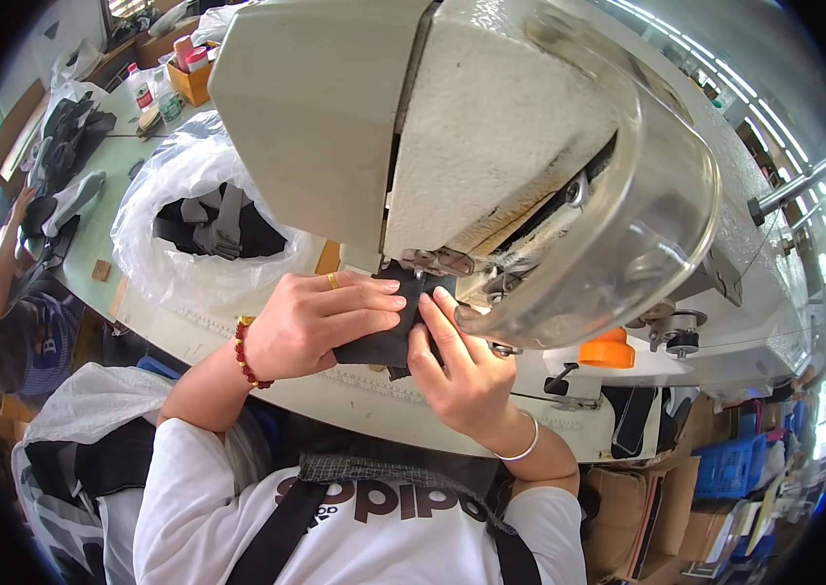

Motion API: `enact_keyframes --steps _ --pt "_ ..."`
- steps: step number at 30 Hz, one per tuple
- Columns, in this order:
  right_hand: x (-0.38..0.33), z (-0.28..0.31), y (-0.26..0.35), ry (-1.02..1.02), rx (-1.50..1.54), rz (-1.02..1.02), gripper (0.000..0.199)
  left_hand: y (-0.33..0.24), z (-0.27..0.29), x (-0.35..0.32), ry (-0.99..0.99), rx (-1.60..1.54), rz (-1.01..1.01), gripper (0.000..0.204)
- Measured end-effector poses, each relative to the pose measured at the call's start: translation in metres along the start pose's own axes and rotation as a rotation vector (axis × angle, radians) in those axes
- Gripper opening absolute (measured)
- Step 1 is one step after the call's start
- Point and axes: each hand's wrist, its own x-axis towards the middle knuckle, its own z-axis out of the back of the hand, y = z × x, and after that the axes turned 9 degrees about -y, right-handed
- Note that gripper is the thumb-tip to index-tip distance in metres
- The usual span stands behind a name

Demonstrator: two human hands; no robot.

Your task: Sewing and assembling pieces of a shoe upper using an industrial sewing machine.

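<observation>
A black fabric piece [389,336] lies on the bed of an off-white industrial sewing machine [354,107], under its head. My left hand [320,322], with a gold ring and a red bead bracelet, lies flat on the fabric from the left. My right hand [457,366], with a silver bangle, pinches the fabric's right edge close to the presser foot [432,261]. A clear curved guard [618,214] covers the needle area, so the needle itself is hidden.
A clear plastic bag of dark cut pieces [203,219] sits left on the table [189,331]. An orange thread cone [606,349] stands to the right. Another person [13,292] works at far left. Cardboard boxes [647,517] and blue crates [730,466] fill the lower right.
</observation>
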Motion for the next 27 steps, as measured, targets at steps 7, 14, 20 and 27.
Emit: enact_keyframes --steps 7,14,20,27 --pt "-0.003 -0.001 -0.006 0.007 -0.003 -0.002 0.013 0.002 -0.010 -0.002 -0.033 0.074 -0.037 0.046" --pt "-0.003 -0.001 -0.009 0.073 0.004 -0.038 0.015 0.008 -0.021 -0.007 -0.104 0.075 -0.010 0.047" --pt "-0.005 0.001 -0.014 0.033 0.006 -0.001 0.028 0.007 -0.019 -0.004 -0.119 0.110 0.058 0.047" --pt "-0.015 -0.004 -0.022 -0.086 -0.015 0.106 0.035 0.004 -0.036 -0.009 -0.350 -0.280 0.319 0.034"
